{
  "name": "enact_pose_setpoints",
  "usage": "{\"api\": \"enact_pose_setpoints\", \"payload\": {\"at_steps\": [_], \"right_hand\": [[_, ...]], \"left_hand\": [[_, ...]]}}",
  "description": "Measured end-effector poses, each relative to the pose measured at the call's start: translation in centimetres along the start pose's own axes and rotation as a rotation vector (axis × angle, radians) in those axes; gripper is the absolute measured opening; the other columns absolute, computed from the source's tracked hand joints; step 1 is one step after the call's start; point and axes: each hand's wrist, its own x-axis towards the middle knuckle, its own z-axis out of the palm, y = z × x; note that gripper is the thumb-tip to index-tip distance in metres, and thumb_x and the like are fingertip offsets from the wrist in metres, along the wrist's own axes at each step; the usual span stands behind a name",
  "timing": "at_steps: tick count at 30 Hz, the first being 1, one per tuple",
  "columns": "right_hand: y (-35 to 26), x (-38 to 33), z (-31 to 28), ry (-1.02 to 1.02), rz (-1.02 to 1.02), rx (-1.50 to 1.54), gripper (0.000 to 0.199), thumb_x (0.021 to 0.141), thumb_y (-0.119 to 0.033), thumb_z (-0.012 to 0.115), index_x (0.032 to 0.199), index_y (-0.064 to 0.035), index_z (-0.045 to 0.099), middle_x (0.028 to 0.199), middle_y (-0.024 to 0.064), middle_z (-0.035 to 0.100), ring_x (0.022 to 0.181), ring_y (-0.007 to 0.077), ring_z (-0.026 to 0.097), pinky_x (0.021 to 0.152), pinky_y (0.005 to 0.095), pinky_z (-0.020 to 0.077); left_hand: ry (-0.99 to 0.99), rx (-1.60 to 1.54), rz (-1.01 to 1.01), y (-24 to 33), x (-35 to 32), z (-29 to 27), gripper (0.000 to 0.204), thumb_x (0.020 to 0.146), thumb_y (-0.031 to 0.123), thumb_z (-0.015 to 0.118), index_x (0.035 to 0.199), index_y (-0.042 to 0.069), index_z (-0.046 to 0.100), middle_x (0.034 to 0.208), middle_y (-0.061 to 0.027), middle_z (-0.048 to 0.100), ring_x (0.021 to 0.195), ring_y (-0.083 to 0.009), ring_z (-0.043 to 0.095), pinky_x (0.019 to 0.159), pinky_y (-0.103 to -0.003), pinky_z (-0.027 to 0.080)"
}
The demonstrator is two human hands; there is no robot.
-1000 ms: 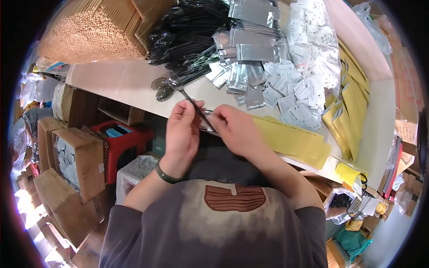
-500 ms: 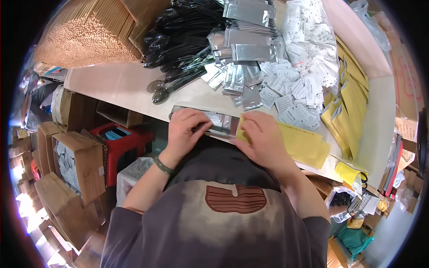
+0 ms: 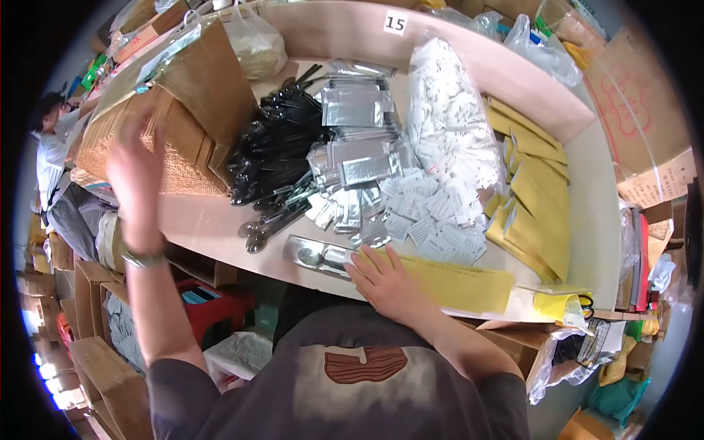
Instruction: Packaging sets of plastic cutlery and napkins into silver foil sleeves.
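My right hand (image 3: 389,284) lies flat with its fingers spread, pressing on a long yellow strip-like envelope (image 3: 466,288) at the table's front edge. Poking out to the left of that hand is a clear flat pack (image 3: 293,248) with a dark spoon (image 3: 311,256) inside. Raised at the far left, my left hand (image 3: 136,172) is blurred by motion. Its fingers look stretched and apart, with nothing visible in them. Behind it stands a thick stack of brown corrugated cardboard mailers (image 3: 180,143); I cannot tell whether the hand touches them.
Black spoons (image 3: 275,139) lie heaped mid-table beside silver foil packets (image 3: 359,154). Small white printed packets (image 3: 433,213) spread in front of a bulging clear bag (image 3: 451,110) of white sachets. Yellow padded envelopes (image 3: 539,213) are piled right, near scissors (image 3: 585,304). A red stool (image 3: 220,312) stands below left.
My left hand has let go of the clear pack and swung up left toward the cardboard stack. My right hand has flattened onto the yellow envelope. The view has tilted up, showing more table.
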Motion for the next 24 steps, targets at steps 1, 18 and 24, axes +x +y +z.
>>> {"api": "enact_pose_setpoints", "payload": {"at_steps": [1,18,24], "right_hand": [[-0.2,0.0,-0.3,-0.004,0.023,0.037,0.054,0.087,-0.018,0.065,0.14,-0.011,0.052,0.142,0.0126,0.051,0.137,0.0344,0.043,0.109,0.0618,0.0345],[1.1,0.3,-1.9,0.016,0.085,0.316,0.043,0.084,-0.016,0.071,0.126,-0.0221,0.067,0.147,0.0289,0.04,0.138,0.0465,0.038,0.113,0.0563,0.0339],[1.3,-0.5,-2.0,-0.046,0.067,0.149,0.044,0.085,-0.017,0.07,0.128,-0.0257,0.065,0.145,0.0297,0.041,0.136,0.0479,0.039,0.111,0.056,0.0361]], "left_hand": [[-0.063,0.048,-0.021,-0.2,3.4,-1.0,0.031,0.093,0.032,0.063,0.112,0.009,0.071,0.099,-0.0153,0.072,0.091,-0.0339,0.069,0.076,-0.044,0.055],[-0.231,-0.361,-0.827,-3.0,-12.6,-6.9,0.021,0.101,0.012,0.051,0.109,-0.001,0.065,0.091,-0.0055,0.065,0.083,-0.018,0.058,0.076,-0.031,0.045],[-0.992,-1.126,-0.198,5.3,-20.0,0.2,0.016,0.089,-0.007,0.061,0.102,-0.001,0.068,0.087,-0.0095,0.065,0.085,-0.0224,0.063,0.079,-0.03,0.049]]}}
